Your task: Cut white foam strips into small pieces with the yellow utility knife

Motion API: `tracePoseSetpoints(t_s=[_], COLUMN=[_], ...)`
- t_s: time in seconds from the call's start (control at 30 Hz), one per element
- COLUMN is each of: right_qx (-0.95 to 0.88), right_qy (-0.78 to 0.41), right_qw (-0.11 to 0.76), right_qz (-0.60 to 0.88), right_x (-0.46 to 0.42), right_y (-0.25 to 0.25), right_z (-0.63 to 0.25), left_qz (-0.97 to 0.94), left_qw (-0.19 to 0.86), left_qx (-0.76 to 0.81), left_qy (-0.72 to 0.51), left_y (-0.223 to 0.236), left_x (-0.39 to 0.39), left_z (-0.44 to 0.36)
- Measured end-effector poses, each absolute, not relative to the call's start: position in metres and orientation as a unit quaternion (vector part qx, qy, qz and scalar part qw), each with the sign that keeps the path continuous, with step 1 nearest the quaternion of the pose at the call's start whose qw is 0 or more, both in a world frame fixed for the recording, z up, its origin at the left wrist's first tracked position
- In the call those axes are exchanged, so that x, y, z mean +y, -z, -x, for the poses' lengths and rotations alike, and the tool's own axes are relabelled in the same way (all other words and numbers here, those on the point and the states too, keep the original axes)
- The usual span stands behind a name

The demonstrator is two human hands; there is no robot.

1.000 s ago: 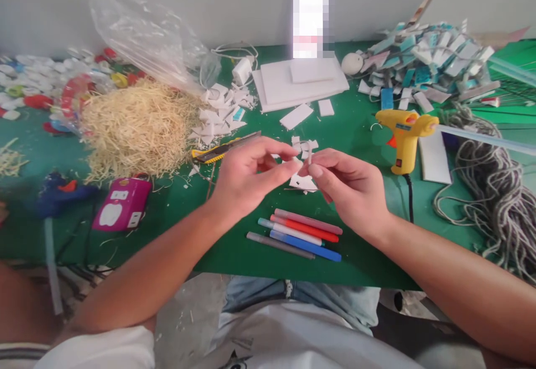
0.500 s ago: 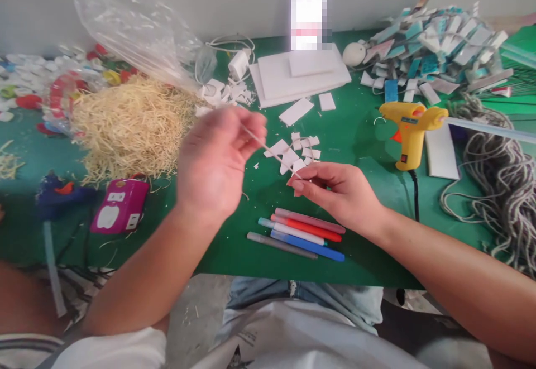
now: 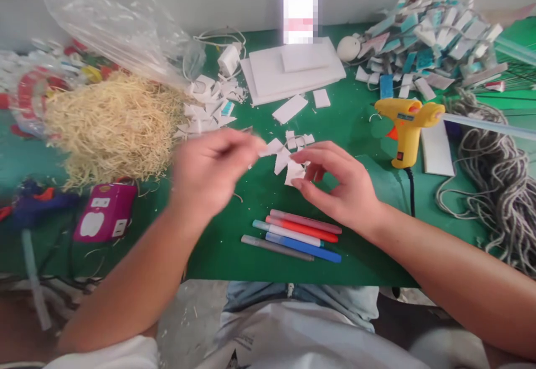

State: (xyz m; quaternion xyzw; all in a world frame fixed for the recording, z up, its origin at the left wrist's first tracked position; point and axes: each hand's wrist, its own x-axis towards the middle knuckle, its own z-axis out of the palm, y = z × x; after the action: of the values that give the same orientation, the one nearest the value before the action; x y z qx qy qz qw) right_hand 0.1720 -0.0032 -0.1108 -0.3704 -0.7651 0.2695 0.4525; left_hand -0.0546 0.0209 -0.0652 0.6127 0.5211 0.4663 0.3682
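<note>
My left hand (image 3: pixel 211 171) is closed in a pinch above the table, smeared by motion. What its fingertips hold, if anything, I cannot make out. My right hand (image 3: pixel 341 185) has thumb and forefinger at opposite edges of a small white foam piece (image 3: pixel 295 173), which looks gripped between them. Other cut white foam pieces (image 3: pixel 274 147) lie just beyond, with a thin cord partly among them. Nearer my body, several markers (image 3: pixel 299 239) in pink, red, white, blue and grey lie side by side.
Straw (image 3: pixel 113 126), a purple power adapter (image 3: pixel 106 212) and white scraps (image 3: pixel 205 106) are at left. White foam sheets (image 3: pixel 293 73) lie at the back. A yellow glue gun (image 3: pixel 404 129), grey yarn (image 3: pixel 498 179) and a blue-white scrap heap (image 3: pixel 427 45) are at right.
The pale cord stretched between my hands no longer shows there. My left hand has come down, and my right fingers have spread and now sit at a white foam piece.
</note>
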Motion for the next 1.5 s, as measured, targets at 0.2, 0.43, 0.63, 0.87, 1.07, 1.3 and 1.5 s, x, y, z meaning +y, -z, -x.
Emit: tracePoseSetpoints(t_s=[0.2,0.43,0.63,0.87,1.07,1.3,1.5], right_qx=[-0.791,-0.816,-0.807,-0.8,-0.789,-0.759,-0.683], right_qy=[-0.243,-0.219,-0.166,-0.158,-0.205,-0.283,-0.391], right_qw=[0.435,0.43,0.454,0.445,0.437,0.454,0.471], right_qz=[0.356,0.32,0.339,0.369,0.381,0.37,0.398], right_x=[0.006,0.006,0.001,-0.001,0.001,0.0,0.003], right_y=[0.117,0.118,0.116,0.113,0.113,0.108,0.113], right_z=[-0.177,-0.175,-0.169,-0.169,-0.172,-0.169,-0.165], left_qz=[-0.69,-0.73,-0.754,-0.749,-0.706,-0.659,-0.647], left_qw=[0.428,0.414,0.378,0.376,0.38,0.414,0.414], left_qx=[0.457,0.42,0.412,0.421,0.464,0.487,0.494], left_qy=[-0.363,-0.345,-0.344,-0.346,-0.375,-0.396,-0.408], left_y=[0.107,0.109,0.108,0.109,0.112,0.113,0.113], left_x=[0.018,0.015,0.015,0.017,0.014,0.008,0.008], left_z=[0.021,0.029,0.029,0.027,0.026,0.02,0.019])
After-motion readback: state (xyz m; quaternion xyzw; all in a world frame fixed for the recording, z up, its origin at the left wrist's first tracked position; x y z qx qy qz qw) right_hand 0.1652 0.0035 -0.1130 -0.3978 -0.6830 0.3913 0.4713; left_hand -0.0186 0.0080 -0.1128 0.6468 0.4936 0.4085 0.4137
